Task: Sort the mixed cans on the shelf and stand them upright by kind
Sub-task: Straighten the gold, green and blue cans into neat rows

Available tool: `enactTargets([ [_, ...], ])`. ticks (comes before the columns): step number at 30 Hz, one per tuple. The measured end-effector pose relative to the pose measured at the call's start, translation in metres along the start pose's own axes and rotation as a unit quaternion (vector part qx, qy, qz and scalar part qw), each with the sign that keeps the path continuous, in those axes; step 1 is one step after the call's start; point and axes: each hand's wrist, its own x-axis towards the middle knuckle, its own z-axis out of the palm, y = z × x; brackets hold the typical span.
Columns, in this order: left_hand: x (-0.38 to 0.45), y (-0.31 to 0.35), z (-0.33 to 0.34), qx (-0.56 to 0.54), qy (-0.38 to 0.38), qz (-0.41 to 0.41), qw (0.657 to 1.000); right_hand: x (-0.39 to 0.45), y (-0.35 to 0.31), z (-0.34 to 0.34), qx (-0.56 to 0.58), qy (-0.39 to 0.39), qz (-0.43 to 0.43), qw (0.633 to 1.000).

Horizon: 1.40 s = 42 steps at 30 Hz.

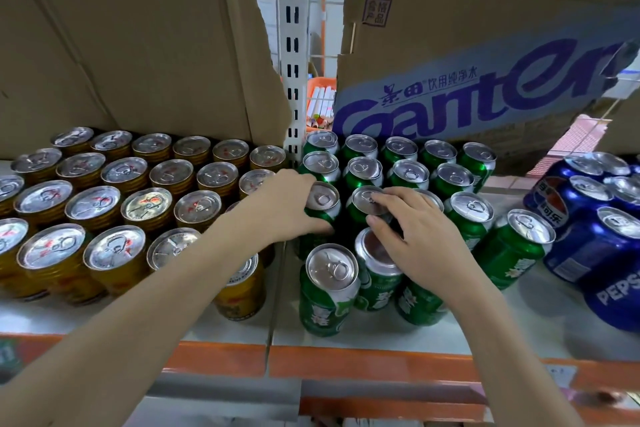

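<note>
The left hand (284, 206) is wrapping its grip around an upright green aluminium can (323, 206); the right hand (420, 239), fingers spread wide, is resting its fingertips on a neighbouring green can's silver lid (367, 199).

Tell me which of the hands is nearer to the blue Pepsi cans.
Right. The right hand rests on the green cans in the middle of the shelf, closer to the blue Pepsi cans. The left hand grips a green can on that group's far side.
</note>
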Motion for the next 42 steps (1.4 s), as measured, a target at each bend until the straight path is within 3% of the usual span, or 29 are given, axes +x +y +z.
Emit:
enactTargets([
  [6, -0.009, 0.000, 0.009, -0.060, 0.041, -0.002, 0.997, 0.000, -0.002, 0.000, -0.006, -0.003, 0.002, 1.000],
  [24, -0.015, -0.004, 0.010, -0.087, 0.001, 0.001, 0.996, 0.001, -0.006, -0.004, -0.026, -0.022, 0.006, 0.999],
  [27, -0.032, 0.007, 0.004, -0.121, 0.083, -0.010, 0.989, -0.003, -0.007, -0.006, -0.050, 0.021, -0.013, 0.998],
  [30, -0.067, 0.021, 0.002, -0.167, 0.183, 0.030, 0.968, -0.015, -0.014, -0.012, -0.024, 0.057, -0.042, 0.997],
  [35, -0.107, 0.035, 0.034, -0.188, 0.059, 0.084, 0.977, -0.039, -0.020, -0.011, -0.021, -0.005, -0.081, 0.996],
  [39, -0.112, 0.037, 0.059, -0.199, 0.098, 0.056, 0.974, -0.049, -0.023, -0.012, -0.061, -0.100, -0.069, 0.991],
  [42, -0.116, 0.040, 0.066, -0.210, 0.136, 0.014, 0.968, -0.052, -0.024, -0.007, -0.101, -0.086, -0.054, 0.990],
])
